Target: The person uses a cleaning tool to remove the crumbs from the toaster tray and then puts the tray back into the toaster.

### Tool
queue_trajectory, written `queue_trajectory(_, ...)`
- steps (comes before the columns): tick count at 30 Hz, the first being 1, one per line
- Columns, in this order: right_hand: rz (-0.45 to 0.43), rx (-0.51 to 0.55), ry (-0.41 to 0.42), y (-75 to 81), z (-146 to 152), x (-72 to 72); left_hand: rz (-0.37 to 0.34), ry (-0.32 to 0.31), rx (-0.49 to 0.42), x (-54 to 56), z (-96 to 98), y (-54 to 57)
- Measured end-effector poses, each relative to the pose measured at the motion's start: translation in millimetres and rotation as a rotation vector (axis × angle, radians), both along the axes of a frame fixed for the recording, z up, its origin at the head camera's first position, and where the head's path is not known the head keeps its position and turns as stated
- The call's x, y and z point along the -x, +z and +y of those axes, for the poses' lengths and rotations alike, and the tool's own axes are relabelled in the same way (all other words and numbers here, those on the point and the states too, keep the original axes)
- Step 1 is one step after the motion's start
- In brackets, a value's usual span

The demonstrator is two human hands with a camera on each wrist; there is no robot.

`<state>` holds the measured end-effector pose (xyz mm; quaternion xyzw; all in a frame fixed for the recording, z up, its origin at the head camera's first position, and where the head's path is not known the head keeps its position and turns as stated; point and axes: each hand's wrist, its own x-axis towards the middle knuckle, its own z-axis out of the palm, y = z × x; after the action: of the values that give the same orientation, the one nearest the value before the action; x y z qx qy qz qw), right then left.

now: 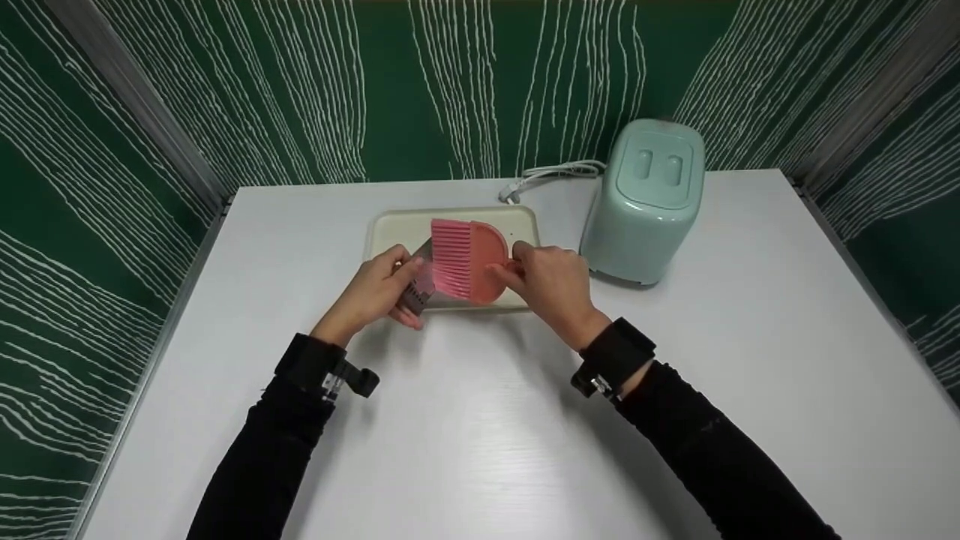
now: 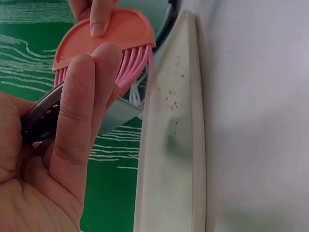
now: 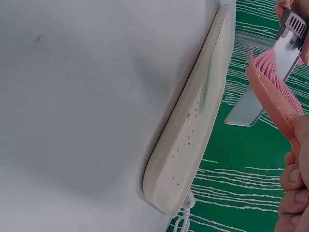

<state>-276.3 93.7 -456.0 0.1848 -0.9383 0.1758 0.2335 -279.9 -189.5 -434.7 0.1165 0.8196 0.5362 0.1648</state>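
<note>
The person's left hand (image 1: 379, 289) grips the dark slotted handle of a metal crumb tray (image 3: 270, 79), fingers curled round it, and holds it in the air above the near edge of a cream serving tray (image 1: 390, 225). The right hand (image 1: 551, 281) pinches the handle of a pink brush (image 1: 465, 259) between thumb and fingers, with the pink bristles laid against the metal plate. The two hands are close together, one on each side of the brush, and both things are off the table.

The cream tray lies flat toward the far edge of the white table (image 1: 487, 435), about midway along it. Small brown crumbs (image 2: 172, 99) are scattered on its surface.

Just to the right of the tray, nearer the far right corner, stands a mint-green toaster (image 1: 645, 199). Its white cord (image 1: 551, 174) lies coiled along the far edge, the plug resting just behind the tray.

Black sleeves cover both forearms, and a dark band sits on each wrist.
</note>
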Motion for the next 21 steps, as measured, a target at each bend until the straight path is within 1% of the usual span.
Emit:
queue_trajectory(11, 0.108, -0.013, -0.049, -11.9, 12, 8.4, 0.000, -0.013, -0.016, -1.8, 2.7, 2.6)
queue_trajectory(16, 0.132, -0.027, -0.080, -14.2, 17, 11.6, -0.010, -0.019, -0.035, -3.0, 3.9, 4.0)
queue_trajectory(21, 0.130, -0.041, -0.109, -14.9, 21, 14.2, -0.006, -0.025, -0.040, -3.4, 3.8, 3.8)
